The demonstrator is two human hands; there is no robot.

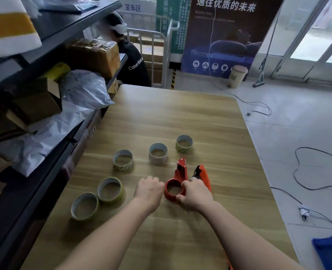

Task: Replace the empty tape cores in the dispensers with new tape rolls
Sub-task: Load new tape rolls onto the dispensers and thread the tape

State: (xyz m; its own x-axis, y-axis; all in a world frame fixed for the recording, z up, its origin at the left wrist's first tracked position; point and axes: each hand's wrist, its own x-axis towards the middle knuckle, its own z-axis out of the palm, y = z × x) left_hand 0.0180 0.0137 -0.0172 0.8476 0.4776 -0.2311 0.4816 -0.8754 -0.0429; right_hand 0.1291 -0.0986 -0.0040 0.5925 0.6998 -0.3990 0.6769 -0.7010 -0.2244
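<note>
1. Head view: the red dispenser (173, 189) lies on the bench (180, 117) near its front edge, with its cutter end pointing away. An orange dispenser (205, 177) lies just beside it on the right.
2. The right hand (196, 193) grips the red dispenser's round hub, fingers (185, 185) clamped over the rim. The left hand (149, 189) sits just beside the hub, fingers curled under; I cannot tell whether they hold anything.
3. 5 tape rolls (110, 190) stand open-end up, to the left and beyond.
4. The dispenser looks like light, stiff plastic. The hub seems the safe hold, well clear of the cutter. The rolls look like light, thin-walled hoops, best taken by the outer wall without squeezing.
</note>
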